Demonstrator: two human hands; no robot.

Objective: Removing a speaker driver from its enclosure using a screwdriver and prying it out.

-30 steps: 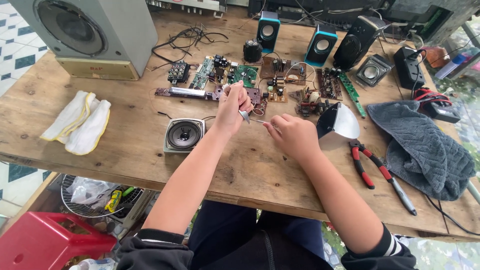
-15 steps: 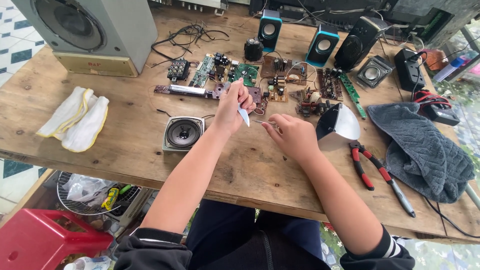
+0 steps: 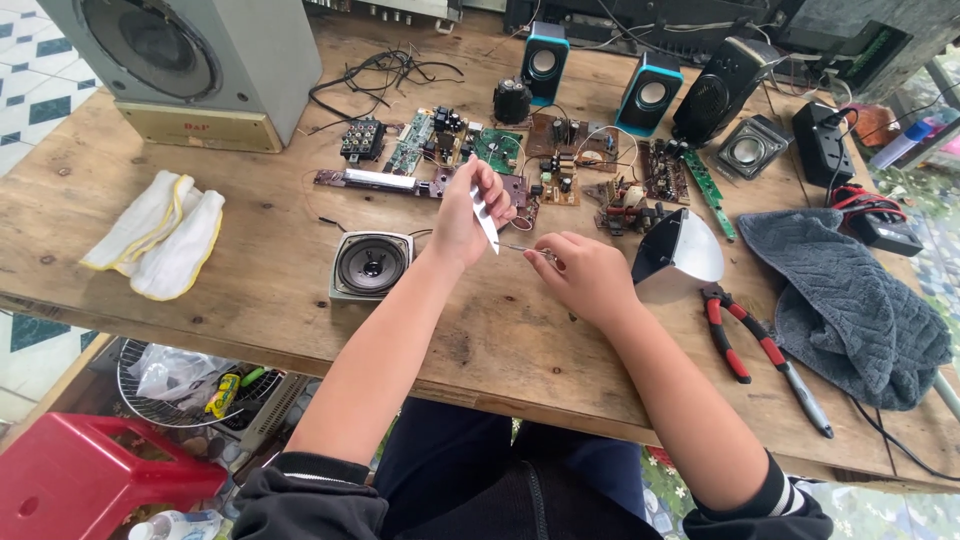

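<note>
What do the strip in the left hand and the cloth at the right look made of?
Strip: seemingly metal, thin and flat, with a bright silvery sheen. Cloth: dark grey towel-like fabric, soft, ribbed and matte, lying in folds on the wooden table.

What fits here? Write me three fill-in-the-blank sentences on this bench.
1. The left hand holds a white ____.
2. The pliers have ____ handles.
3. The grey towel lies at the table's ____ end.
Missing words: blade; red; right
</note>
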